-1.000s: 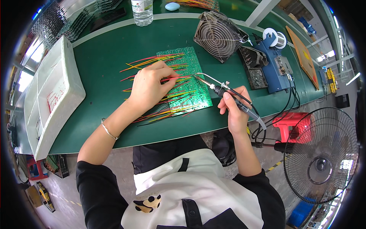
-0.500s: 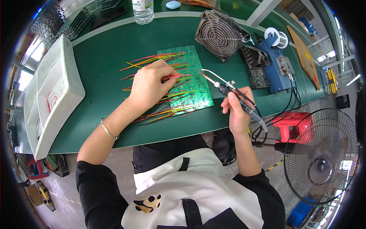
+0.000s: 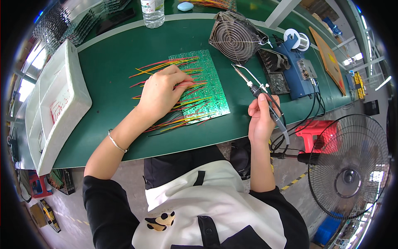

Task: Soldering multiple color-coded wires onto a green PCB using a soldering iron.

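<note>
A green circuit board (image 3: 207, 79) lies on the green bench, with several red, yellow and green wires (image 3: 166, 66) fanning out to its left. My left hand (image 3: 159, 91) rests on the board, its fingers pinching a red wire. My right hand (image 3: 261, 118) grips a soldering iron (image 3: 259, 89) by its dark handle. The iron's metal tip hangs in the air to the right of the board, apart from it. A grey hose and cable run down from the handle past my wrist.
A small grey fan (image 3: 236, 35) and a blue soldering station (image 3: 294, 68) with a solder spool stand behind the iron. A white foam tray (image 3: 62, 103) sits at the left, a water bottle (image 3: 152, 11) at the back, and a floor fan (image 3: 350, 166) at the right.
My right hand has drawn the soldering iron rightward, off the board's right edge. My left hand has stayed on the board and wires.
</note>
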### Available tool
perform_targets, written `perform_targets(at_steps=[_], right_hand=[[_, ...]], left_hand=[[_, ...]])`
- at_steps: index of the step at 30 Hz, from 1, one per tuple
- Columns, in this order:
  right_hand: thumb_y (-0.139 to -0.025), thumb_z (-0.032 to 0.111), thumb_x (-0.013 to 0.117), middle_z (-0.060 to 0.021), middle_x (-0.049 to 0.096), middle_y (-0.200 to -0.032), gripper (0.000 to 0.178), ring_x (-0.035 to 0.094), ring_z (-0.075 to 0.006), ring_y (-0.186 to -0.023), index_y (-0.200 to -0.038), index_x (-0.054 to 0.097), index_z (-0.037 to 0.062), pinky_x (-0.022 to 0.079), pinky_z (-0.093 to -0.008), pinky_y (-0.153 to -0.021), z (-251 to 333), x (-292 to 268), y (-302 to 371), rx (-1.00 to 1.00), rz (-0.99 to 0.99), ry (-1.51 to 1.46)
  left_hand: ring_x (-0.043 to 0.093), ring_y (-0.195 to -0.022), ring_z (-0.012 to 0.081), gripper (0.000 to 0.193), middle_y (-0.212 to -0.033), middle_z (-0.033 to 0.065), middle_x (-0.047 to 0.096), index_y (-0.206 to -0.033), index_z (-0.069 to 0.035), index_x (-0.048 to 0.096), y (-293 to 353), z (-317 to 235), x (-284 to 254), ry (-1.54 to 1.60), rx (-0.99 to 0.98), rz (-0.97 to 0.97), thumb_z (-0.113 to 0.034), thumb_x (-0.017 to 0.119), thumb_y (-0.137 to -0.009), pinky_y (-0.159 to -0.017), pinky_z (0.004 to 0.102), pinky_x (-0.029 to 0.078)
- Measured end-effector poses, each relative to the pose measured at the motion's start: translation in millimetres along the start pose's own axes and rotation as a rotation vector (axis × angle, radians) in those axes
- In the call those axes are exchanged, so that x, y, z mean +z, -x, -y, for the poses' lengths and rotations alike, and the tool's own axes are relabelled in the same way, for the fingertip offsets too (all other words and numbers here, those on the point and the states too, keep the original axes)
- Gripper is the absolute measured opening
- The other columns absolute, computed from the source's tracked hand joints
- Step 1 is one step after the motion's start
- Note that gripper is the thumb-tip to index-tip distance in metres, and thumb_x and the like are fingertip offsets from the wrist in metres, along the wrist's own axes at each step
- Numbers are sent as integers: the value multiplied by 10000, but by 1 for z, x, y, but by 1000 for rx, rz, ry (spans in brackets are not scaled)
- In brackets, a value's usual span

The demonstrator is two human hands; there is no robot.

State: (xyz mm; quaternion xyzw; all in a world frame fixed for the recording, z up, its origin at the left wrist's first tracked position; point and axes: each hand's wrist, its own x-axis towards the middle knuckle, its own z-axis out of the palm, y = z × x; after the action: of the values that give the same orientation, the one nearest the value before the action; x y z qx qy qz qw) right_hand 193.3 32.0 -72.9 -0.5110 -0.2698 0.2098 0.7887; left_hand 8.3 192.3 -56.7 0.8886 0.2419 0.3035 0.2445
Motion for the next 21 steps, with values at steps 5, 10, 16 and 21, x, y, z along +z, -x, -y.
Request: perform_targets(at_steps=[5,10,16,21], right_hand=[[-858,126,565,-49,500,-587,125,418,-93,-484,-819,469,57,343,-221,-475,2,6,2,-18,-18,71],[-850,108,582,-66,534,-611,155,463,-87,-490,-871,445,38,376,-202,-472,2,-2,0,-48,-46,-10],[-835,83,607,-65,562,-662,160,505,-83,-521,-896,469,30,408,-199,-486,-1,2,1,24,-24,4],[-831,93,615,-67,574,-666,163,510,-81,-522,-876,470,32,412,-197,-483,4,2,0,30,-6,47]], left_hand=[[564,-605,216,109,-772,69,577,-824,-51,626,1,1,-3,-195,73,11,-150,638,-780,-568,321,471],[540,-554,232,108,-726,70,541,-790,-52,580,-4,-8,-7,-510,306,-100,-146,628,-768,-530,334,460],[510,-467,239,259,-572,61,502,-724,-64,472,14,-43,-6,-313,354,4,-226,673,-735,-434,342,408],[508,-428,233,404,-524,52,486,-747,-65,443,18,-46,6,-274,351,215,-377,697,-709,-395,335,377]])
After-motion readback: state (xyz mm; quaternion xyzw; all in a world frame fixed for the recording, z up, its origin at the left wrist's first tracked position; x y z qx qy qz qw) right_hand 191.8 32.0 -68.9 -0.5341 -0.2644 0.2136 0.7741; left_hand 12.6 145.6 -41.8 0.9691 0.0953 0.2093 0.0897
